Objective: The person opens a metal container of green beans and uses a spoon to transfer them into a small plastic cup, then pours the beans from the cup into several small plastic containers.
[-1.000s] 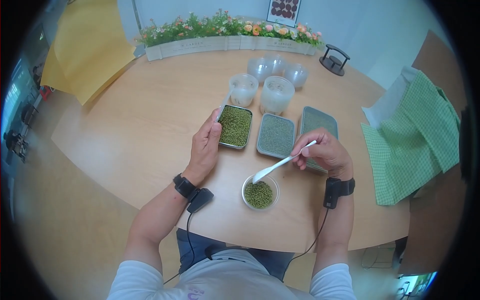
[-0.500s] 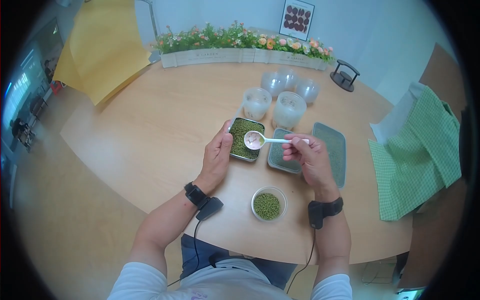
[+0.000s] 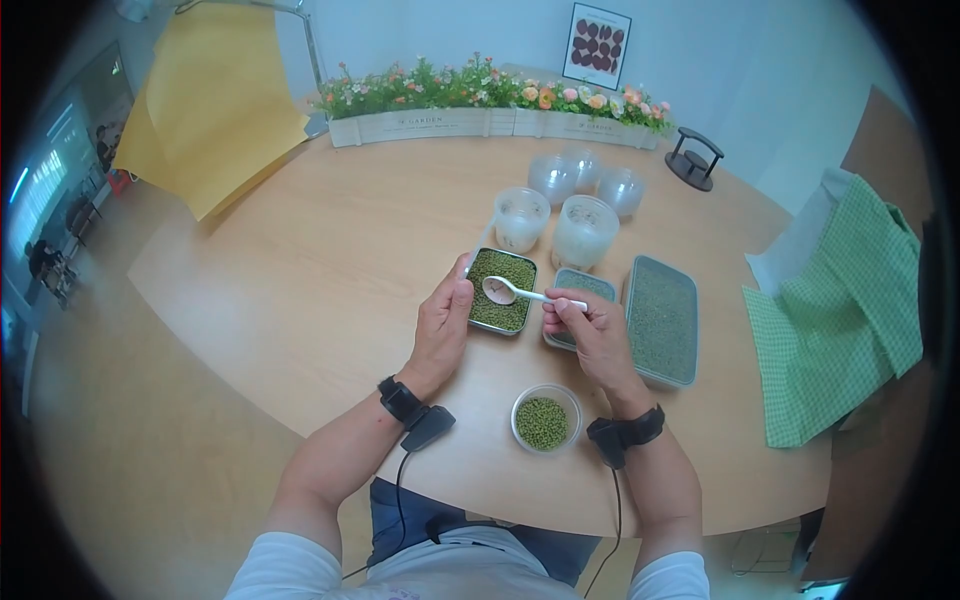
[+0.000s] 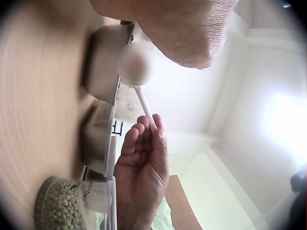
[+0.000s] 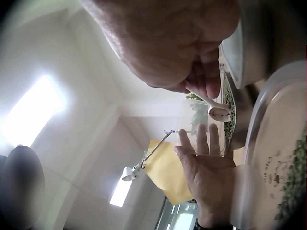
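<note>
My left hand [image 3: 440,335] stands at the left edge of a metal tin of green beans [image 3: 502,310], holding a clear lid [image 3: 482,240] upright. In the right wrist view its fingers show through the lid [image 5: 189,117]. My right hand [image 3: 603,350] pinches the handle of a white spoon [image 3: 530,295]. The spoon's bowl is over the beans in the tin, with small dark specks inside; whether it touches them I cannot tell. Nearer me, a clear round cup [image 3: 546,447] holds more green beans.
Right of the tin are a smaller lidded box [image 3: 585,283] and a larger one [image 3: 662,325]. Behind stand translucent cups [image 3: 585,235], a flower planter [image 3: 430,125] and a dark wooden stand [image 3: 690,170]. A green checked cloth [image 3: 830,320] lies at the right.
The spoon has gone from the round cup to over the tin, my right hand moving forward and left with it. My left hand keeps its place by the tin. The head view has shifted.
</note>
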Motion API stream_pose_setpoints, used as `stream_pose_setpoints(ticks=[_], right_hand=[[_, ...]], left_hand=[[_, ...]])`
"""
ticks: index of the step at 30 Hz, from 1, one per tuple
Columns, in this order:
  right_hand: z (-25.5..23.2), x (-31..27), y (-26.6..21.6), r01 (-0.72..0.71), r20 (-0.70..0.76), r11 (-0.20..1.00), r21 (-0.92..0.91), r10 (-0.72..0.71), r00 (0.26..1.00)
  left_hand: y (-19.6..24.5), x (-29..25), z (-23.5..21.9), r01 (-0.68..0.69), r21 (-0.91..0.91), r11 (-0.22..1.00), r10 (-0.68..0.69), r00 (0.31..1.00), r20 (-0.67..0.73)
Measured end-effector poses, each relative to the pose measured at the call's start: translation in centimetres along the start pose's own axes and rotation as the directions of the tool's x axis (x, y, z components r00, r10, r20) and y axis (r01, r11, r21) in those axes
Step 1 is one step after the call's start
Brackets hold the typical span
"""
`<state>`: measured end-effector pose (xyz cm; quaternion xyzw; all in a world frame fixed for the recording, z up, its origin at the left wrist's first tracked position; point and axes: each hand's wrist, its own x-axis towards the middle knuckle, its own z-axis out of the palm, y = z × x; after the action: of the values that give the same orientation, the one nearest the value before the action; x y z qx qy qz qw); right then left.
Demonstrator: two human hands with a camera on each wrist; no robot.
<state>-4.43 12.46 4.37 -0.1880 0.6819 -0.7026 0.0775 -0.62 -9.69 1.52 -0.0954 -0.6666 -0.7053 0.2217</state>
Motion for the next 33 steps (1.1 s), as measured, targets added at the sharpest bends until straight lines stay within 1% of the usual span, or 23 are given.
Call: stream_pose_setpoints(ticks=[1,3,4,6,7,9,10,11,12,13,15,16,18,19,21,22,24,25,27,28,30,31,33], right_hand=[[0.0,0.0,-0.1,0.001,0.0,1.0,-0.001,-0.001,1.0],[0.1,-0.1,-0.8,0.031,-0.076,0.999,0.014,-0.029,0.997],[0.1,-0.1,-0.9,0.031,-0.073,0.999,0.012,-0.03,0.997],[0.1,0.0,-1.2,0.129,-0.158,0.98,-0.15,-0.153,0.976],[0.1,0.0,-1.4,0.13,-0.155,0.98,-0.152,-0.154,0.976],[0.4,-0.2,-1.5,0.164,-0.165,0.947,-0.278,-0.215,0.963],[0.5,-0.3,-1.6,0.163,-0.164,0.947,-0.278,-0.214,0.963],[0.7,-0.4,-1.6,0.125,-0.146,0.944,-0.305,-0.176,0.974],[0.8,-0.5,-1.6,0.088,-0.129,0.939,-0.333,-0.137,0.982],[0.8,-0.4,-1.3,0.086,-0.127,0.939,-0.333,-0.136,0.983],[0.8,-0.1,-0.3,0.023,-0.096,0.985,-0.17,-0.04,0.995],[0.8,0.1,0.2,0.022,-0.093,0.985,-0.169,-0.038,0.995],[0.8,0.5,0.8,-0.034,-0.071,0.998,-0.058,0.03,0.997],[0.9,0.6,0.8,-0.034,-0.071,0.998,-0.057,0.03,0.997],[1.0,0.8,0.4,-0.15,-0.117,0.986,0.077,0.158,0.98],[1.0,0.9,0.2,-0.148,-0.117,0.986,0.078,0.157,0.981],[0.9,1.0,-0.1,-0.201,-0.154,0.967,0.157,0.225,0.962],[0.8,1.1,-0.1,-0.199,-0.154,0.967,0.157,0.223,0.963],[0.4,1.2,0.1,-0.204,-0.182,0.949,0.24,0.25,0.951],[0.2,1.3,0.2,-0.201,-0.182,0.95,0.238,0.247,0.952],[-0.2,1.5,0.3,-0.211,-0.194,0.923,0.322,0.282,0.939],[-0.4,1.5,0.4,-0.208,-0.195,0.924,0.321,0.279,0.94],[-1.0,1.6,0.4,-0.215,-0.174,0.888,0.405,0.306,0.936]], left_hand=[[0.1,0.0,0.0,0.015,-0.004,1.0,-0.015,1.0,0.004],[0.0,0.1,0.0,0.008,-0.009,1.0,-0.008,1.0,0.007],[-0.1,0.1,0.0,0.002,-0.013,1.0,-0.002,1.0,0.009],[-0.3,0.1,-0.1,-0.006,-0.002,1.0,0.006,1.0,0.004],[-0.4,0.1,-0.1,-0.013,0.008,1.0,0.013,1.0,0.002],[-0.4,0.2,0.0,-0.018,0.008,1.0,0.018,1.0,-0.002],[-0.4,0.2,0.0,-0.022,0.009,1.0,0.022,1.0,-0.005],[-0.2,0.1,0.0,-0.02,0.01,1.0,0.021,1.0,-0.006],[0.0,0.1,0.0,0.0,-0.011,1.0,0.0,1.0,0.003],[0.1,0.1,0.0,0.022,-0.032,0.999,-0.022,1.0,0.013],[-0.2,0.1,0.0,0.008,-0.016,1.0,-0.008,1.0,0.004],[-0.3,0.1,0.0,-0.008,0.001,1.0,0.008,1.0,-0.004],[-0.4,0.1,0.0,-0.009,-0.001,1.0,0.009,1.0,-0.005],[-0.4,0.1,0.0,-0.01,-0.004,1.0,0.01,1.0,-0.003],[-0.4,0.1,0.0,-0.008,-0.008,1.0,0.008,1.0,-0.003],[-0.4,0.1,0.0,-0.008,-0.013,1.0,0.008,1.0,-0.004],[-0.5,0.1,0.0,-0.012,-0.015,1.0,0.012,1.0,-0.003],[-0.6,0.1,0.0,-0.017,-0.017,1.0,0.017,1.0,-0.002],[-0.7,0.1,-0.1,-0.018,-0.016,1.0,0.018,1.0,0.001],[-0.8,0.1,-0.1,-0.017,-0.015,1.0,0.017,1.0,0.004],[-0.9,0.1,-0.1,-0.017,-0.02,1.0,0.017,1.0,0.006],[-0.9,0.1,-0.2,-0.016,-0.025,1.0,0.016,1.0,0.008],[-0.8,0.1,-0.1,-0.015,-0.018,1.0,0.015,1.0,0.008]])
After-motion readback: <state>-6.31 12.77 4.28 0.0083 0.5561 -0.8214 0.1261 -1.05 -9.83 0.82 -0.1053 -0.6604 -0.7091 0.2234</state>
